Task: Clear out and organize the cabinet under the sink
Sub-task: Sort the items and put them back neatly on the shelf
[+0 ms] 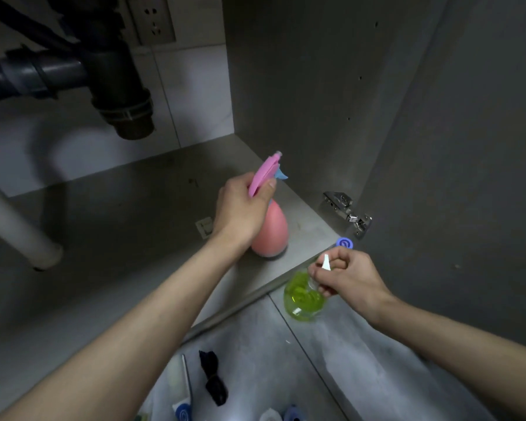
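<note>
On the cabinet floor [140, 208], right corner, left hand [240, 208] grips the pink sprayer [271, 232]; right hand [346, 278] clutches the green bottle [301, 299] at the edge. Squeezing either trigger probably sprays everywhere.

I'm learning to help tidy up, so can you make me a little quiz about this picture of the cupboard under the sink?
1. True or false: the left hand holds the pink spray bottle by its top.
2. What does the right hand hold? A) a sponge B) the green spray bottle C) a cup
3. Fill in: the pink spray bottle's base is on the cupboard ____, near the right wall.

Key: 1 true. 2 B. 3 floor.
</note>
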`<state>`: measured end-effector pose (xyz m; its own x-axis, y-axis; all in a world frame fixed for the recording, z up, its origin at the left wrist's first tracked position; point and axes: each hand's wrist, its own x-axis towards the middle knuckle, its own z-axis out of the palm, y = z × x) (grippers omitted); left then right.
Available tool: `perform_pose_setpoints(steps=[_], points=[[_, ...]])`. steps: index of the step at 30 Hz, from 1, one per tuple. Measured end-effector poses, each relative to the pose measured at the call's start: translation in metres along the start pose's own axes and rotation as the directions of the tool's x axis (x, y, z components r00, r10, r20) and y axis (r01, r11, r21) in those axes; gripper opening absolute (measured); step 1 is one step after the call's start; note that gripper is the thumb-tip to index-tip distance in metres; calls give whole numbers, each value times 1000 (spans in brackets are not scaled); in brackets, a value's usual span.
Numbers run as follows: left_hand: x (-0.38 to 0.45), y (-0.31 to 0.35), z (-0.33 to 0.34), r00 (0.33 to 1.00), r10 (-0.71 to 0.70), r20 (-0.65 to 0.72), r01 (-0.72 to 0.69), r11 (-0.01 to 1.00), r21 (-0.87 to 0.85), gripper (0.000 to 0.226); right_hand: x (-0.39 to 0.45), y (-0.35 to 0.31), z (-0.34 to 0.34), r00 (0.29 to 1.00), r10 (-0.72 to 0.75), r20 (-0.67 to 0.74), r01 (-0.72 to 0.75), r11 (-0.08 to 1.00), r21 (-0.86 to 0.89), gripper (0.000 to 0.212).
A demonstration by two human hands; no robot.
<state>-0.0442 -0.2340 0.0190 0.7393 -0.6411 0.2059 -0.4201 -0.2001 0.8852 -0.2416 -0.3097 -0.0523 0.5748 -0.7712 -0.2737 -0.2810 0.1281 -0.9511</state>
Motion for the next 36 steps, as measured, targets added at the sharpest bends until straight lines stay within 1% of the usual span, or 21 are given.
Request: perform_pose_setpoints(steps=[3, 6, 9, 10, 12, 14, 16, 20, 21, 22, 24, 26, 27, 28, 30, 31, 33, 34, 36], points=[[12, -6, -1, 1000, 27, -14, -26, 999, 30, 18, -10, -16, 6, 988, -56, -147, 82, 979, 184, 21], [23, -20, 5, 1000, -20, 5, 20, 999, 26, 14, -14, -40, 9, 972, -73, -223, 135, 953, 272, 24], [36, -33, 13, 997, -54, 46, 55, 998, -12, 8, -6, -65, 11, 977, -73, -199, 142, 923, 357, 27], [42, -35, 16, 996, -54, 64, 56, 998, -23, 9, -1, -72, 12, 979, -76, -188, 143, 918, 371, 27], [51, -37, 21, 993, -50, 105, 52, 998, -18, 21, 13, -84, 17, 981, -85, -174, 145, 918, 369, 28], [56, -38, 24, 989, -47, 143, 49, 999, -12, 20, 28, -91, 23, 981, -80, -175, 141, 918, 370, 32], [57, -40, 25, 988, -50, 148, 54, 998, -22, 14, 41, -91, 30, 983, -61, -170, 125, 910, 396, 34], [55, -48, 23, 991, -29, 127, 28, 1000, 6, 17, 64, -81, 41, 989, -53, -138, 103, 917, 386, 25], [55, -50, 22, 991, -32, 129, 31, 999, 11, 15, 69, -80, 41, 989, -58, -140, 107, 920, 377, 23], [53, -53, 21, 990, -44, 136, 43, 999, 8, 18, 74, -80, 40, 987, -63, -145, 113, 923, 368, 25], [49, -60, 19, 982, -90, 167, 91, 996, 0, 37, 82, -80, 35, 981, -88, -175, 137, 947, 291, 33], [42, -68, 17, 970, -145, 197, 145, 989, 16, 56, 86, -73, 29, 956, -161, -245, 185, 980, 79, 52], [38, -74, 18, 963, -171, 208, 169, 985, 27, 64, 86, -67, 28, 937, -218, -272, 213, 976, -49, 63], [31, -81, 20, 957, -191, 218, 185, 982, 48, 73, 83, -60, 29, 923, -272, -272, 233, 958, -169, 74], [16, -92, 25, 954, -210, 215, 184, 974, 135, 85, 74, -43, 32, 923, -325, -205, 237, 902, -361, 89], [10, -96, 27, 959, -209, 192, 179, 970, 163, 87, 72, -35, 33, 930, -329, -163, 230, 868, -439, 91], [10, -103, 34, 969, -201, 146, 181, 973, 143, 86, 72, -25, 32, 931, -345, -122, 218, 792, -570, 86], [16, -105, 37, 968, -203, 150, 188, 976, 110, 86, 74, -25, 30, 926, -357, -118, 218, 766, -604, 84], [36, -105, 42, 953, -219, 211, 213, 976, 49, 85, 80, -29, 25, 925, -366, -98, 232, 751, -618, 78]])
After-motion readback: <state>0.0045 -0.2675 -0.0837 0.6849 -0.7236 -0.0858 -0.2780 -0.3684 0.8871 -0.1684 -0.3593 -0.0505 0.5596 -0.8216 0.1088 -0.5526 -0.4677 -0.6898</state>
